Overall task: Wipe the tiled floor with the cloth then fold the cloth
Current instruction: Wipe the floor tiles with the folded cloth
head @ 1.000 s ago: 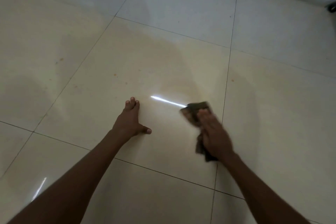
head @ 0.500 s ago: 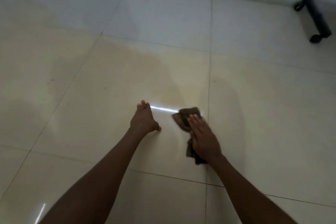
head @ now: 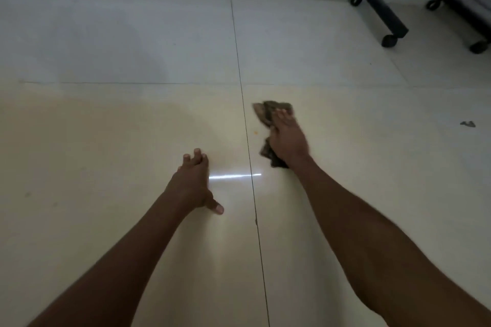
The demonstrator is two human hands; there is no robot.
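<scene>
One crumpled brown cloth (head: 268,114) was pressed flat on the tiled floor (head: 106,127) under the straight fingers of the right hand (head: 288,138), just right of the long grout line (head: 249,167), while the left hand (head: 192,183), fingers spread and holding nothing, was rested left of it, and two black wheeled legs (head: 382,13) and one small scrap (head: 467,124) were seen far to its right.

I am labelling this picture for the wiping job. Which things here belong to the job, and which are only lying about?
Belong to the job:
- cloth, under the right hand
- tiled floor
- left hand, resting on the floor

Only lying about:
- black wheeled frame
- small dark scrap
- orange speck
</scene>
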